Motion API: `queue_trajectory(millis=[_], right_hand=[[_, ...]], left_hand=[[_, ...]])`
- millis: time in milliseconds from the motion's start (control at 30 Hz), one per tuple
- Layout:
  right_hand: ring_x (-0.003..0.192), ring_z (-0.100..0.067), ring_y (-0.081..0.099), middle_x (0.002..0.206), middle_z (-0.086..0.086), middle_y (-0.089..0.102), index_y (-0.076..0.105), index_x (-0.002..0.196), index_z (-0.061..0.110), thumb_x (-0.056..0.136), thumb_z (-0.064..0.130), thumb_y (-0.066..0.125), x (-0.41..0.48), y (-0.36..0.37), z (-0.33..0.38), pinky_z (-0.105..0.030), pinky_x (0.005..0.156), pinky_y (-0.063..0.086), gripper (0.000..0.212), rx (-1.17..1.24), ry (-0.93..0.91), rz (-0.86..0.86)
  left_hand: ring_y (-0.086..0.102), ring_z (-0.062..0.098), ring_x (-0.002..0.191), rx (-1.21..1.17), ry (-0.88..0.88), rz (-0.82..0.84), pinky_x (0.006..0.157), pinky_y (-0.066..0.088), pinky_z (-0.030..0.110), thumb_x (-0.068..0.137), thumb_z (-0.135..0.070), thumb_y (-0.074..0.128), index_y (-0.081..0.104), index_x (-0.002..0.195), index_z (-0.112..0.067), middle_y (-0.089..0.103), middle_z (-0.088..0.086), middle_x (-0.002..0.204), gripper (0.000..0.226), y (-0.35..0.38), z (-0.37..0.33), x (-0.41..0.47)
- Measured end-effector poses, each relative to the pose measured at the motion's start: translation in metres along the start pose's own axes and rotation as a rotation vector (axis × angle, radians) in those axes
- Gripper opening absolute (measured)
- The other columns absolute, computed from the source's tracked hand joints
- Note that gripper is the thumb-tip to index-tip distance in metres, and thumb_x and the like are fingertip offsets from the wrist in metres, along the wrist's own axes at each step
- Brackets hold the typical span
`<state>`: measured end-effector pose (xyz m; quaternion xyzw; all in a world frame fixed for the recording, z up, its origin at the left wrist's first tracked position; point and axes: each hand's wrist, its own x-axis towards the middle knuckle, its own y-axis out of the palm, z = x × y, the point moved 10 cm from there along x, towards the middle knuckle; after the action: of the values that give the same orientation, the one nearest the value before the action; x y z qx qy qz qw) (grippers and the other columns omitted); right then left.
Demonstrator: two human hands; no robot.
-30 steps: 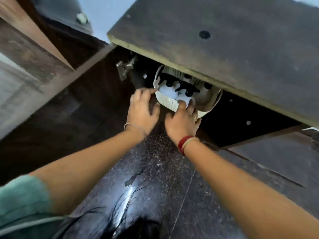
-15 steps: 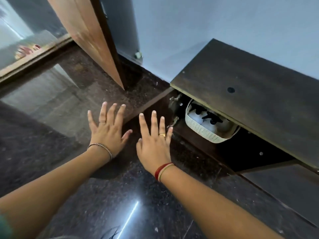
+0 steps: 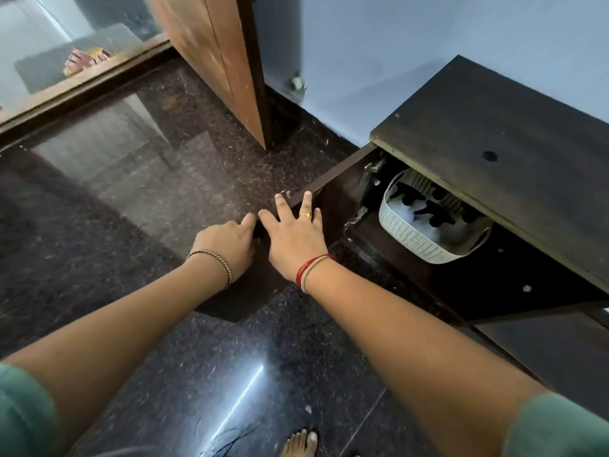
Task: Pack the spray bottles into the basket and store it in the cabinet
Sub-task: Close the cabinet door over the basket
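Note:
A white woven basket [image 3: 408, 237] sits inside the low dark cabinet [image 3: 501, 136], under its top board. Several white spray bottles with black heads [image 3: 425, 209] stand in the basket. The cabinet door [image 3: 333, 189] swings out to the left, seen edge-on. My left hand [image 3: 230, 245] curls its fingers around the door's outer edge. My right hand [image 3: 293, 232] lies flat on the door's inner face, fingers spread over the top edge. Both hands are well left of the basket.
A brown wooden room door [image 3: 217, 57] stands open behind the cabinet door, against the pale blue wall [image 3: 362, 44]. The floor [image 3: 164, 199] is dark speckled stone. My bare foot [image 3: 300, 441] shows at the bottom. A doorstop [image 3: 296, 83] sits at the wall base.
Both hands left the basket, swung out left over the floor, and now rest on the open cabinet door's edge. The basket stays in the cabinet.

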<state>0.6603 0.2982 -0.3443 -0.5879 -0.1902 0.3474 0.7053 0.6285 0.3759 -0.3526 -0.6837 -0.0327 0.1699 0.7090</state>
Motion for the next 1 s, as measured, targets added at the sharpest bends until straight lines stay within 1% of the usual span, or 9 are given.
queue_trajectory(millis=[200, 333, 400, 467, 567, 667, 767, 867, 1000], right_hand=[[0.137, -0.055, 0.007, 0.144, -0.013, 0.037, 0.050, 0.118, 0.012, 0.092, 0.023, 0.039, -0.029, -0.011, -0.010, -0.055, 0.111, 0.022, 0.030, 0.108, 0.033, -0.038], [0.141, -0.044, 0.013, 0.155, -0.008, 0.021, 0.054, 0.116, 0.008, 0.097, 0.028, 0.037, -0.058, -0.012, -0.037, -0.049, 0.109, 0.032, 0.032, 0.188, 0.146, -0.075], [0.139, -0.041, 0.023, 0.157, -0.006, 0.013, 0.055, 0.113, 0.010, 0.097, 0.030, 0.040, -0.073, -0.011, -0.057, -0.045, 0.106, 0.035, 0.029, 0.220, 0.204, -0.071], [0.123, -0.036, 0.046, 0.158, -0.007, 0.008, 0.054, 0.107, 0.012, 0.095, 0.030, 0.044, -0.087, -0.011, -0.076, -0.040, 0.090, 0.045, 0.024, 0.239, 0.256, -0.054], [0.090, -0.034, 0.062, 0.158, -0.010, 0.007, 0.048, 0.109, 0.015, 0.092, 0.019, 0.048, -0.109, -0.012, -0.108, -0.035, 0.066, 0.043, 0.017, 0.253, 0.337, -0.023], [0.096, -0.035, 0.061, 0.141, -0.014, 0.041, 0.033, 0.136, 0.025, 0.090, 0.014, 0.046, -0.129, -0.017, -0.144, -0.040, 0.078, 0.046, 0.049, 0.293, 0.380, -0.048], [0.096, -0.033, 0.060, 0.112, -0.011, 0.060, 0.025, 0.144, 0.024, 0.091, 0.015, 0.046, -0.146, -0.026, -0.179, -0.040, 0.079, 0.046, 0.057, 0.255, 0.413, -0.103], [0.093, -0.033, 0.061, 0.102, -0.009, 0.064, 0.044, 0.129, 0.019, 0.089, 0.022, 0.055, -0.158, -0.039, -0.216, -0.041, 0.075, 0.048, 0.041, 0.249, 0.463, -0.146], [0.092, -0.029, 0.059, 0.097, -0.006, 0.061, 0.059, 0.101, 0.016, 0.090, 0.026, 0.054, -0.166, -0.057, -0.253, -0.035, 0.069, 0.046, 0.015, 0.157, 0.505, -0.206]], left_hand=[[0.064, 0.031, 0.093, -0.018, 0.114, 0.243, 0.074, 0.049, 0.037, 0.087, -0.040, 0.046, 0.054, 0.108, -0.014, 0.067, 0.011, 0.103, 0.035, 0.010, -0.037, -0.009], [0.064, 0.031, 0.097, -0.089, 0.189, 0.390, 0.080, 0.048, 0.034, 0.085, -0.035, 0.051, 0.060, 0.098, -0.006, 0.069, 0.014, 0.103, 0.032, 0.014, -0.093, -0.027], [0.067, 0.029, 0.091, -0.210, 0.132, 0.491, 0.071, 0.048, 0.030, 0.082, -0.036, 0.055, 0.060, 0.086, -0.009, 0.071, 0.013, 0.096, 0.028, 0.024, -0.113, -0.035], [0.069, 0.021, 0.080, -0.328, 0.075, 0.590, 0.061, 0.045, 0.022, 0.082, -0.036, 0.056, 0.059, 0.082, -0.011, 0.072, 0.007, 0.088, 0.025, 0.037, -0.131, -0.043], [0.064, 0.009, 0.043, -0.761, -0.161, 0.751, 0.040, 0.049, 0.020, 0.084, -0.021, 0.058, 0.057, 0.070, -0.011, 0.069, 0.002, 0.061, 0.017, 0.060, -0.164, -0.059], [0.064, 0.016, 0.042, -1.173, -0.437, 0.799, 0.037, 0.049, 0.023, 0.081, -0.005, 0.064, 0.060, 0.071, -0.009, 0.064, 0.008, 0.057, 0.011, 0.075, -0.200, -0.072], [0.065, 0.015, 0.041, -1.339, -0.547, 0.850, 0.039, 0.052, 0.027, 0.083, -0.006, 0.062, 0.059, 0.077, -0.007, 0.066, 0.007, 0.056, 0.007, 0.081, -0.248, -0.072], [0.059, 0.011, 0.033, -1.412, -0.588, 0.846, 0.032, 0.049, 0.025, 0.090, -0.010, 0.055, 0.051, 0.078, -0.007, 0.064, 0.004, 0.047, 0.013, 0.078, -0.290, -0.062], [0.058, 0.017, 0.043, -1.573, -0.693, 0.772, 0.027, 0.043, 0.021, 0.094, -0.018, 0.046, 0.043, 0.074, -0.011, 0.058, 0.009, 0.062, 0.021, 0.072, -0.332, -0.045]])
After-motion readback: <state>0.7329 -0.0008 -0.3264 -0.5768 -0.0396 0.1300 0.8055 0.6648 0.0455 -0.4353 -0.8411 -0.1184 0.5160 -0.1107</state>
